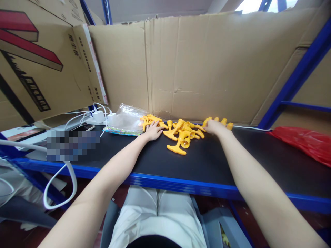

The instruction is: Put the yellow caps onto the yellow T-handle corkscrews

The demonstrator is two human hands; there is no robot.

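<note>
Two bare arms, ours, stretch across the dark worktop (219, 162) toward a heap of yellow plastic pieces (182, 132) near its far edge. Our left hand (153, 131) lies palm down with fingers spread loosely, resting on the heap's left side and touching the pieces there without closing on any. Our right hand (215, 126) lies flat on the heap's right side, fingers extended among the pieces at the back; it grips nothing that we can see, though its fingertips are partly hidden. Between our hands the pieces sit bunched together, and one larger T-shaped piece (177, 148) lies nearest us, just clear of the pile.

Just left of our left hand sits a clear plastic bag (126, 119), and beyond it a white charger (97, 116) with white cables (59, 182), one of which loops down past the worktop's blue front edge (181, 184). A red plastic bag (305, 143) lies well apart at the far right. Flattened cardboard (201, 65) stands directly behind the heap as a back wall, and a printed carton (38, 58) leans in at upper left. A blue rack post (297, 75) slants along the right. Bare dark surface runs from the heap toward us and out to the right, between our forearms and beyond.
</note>
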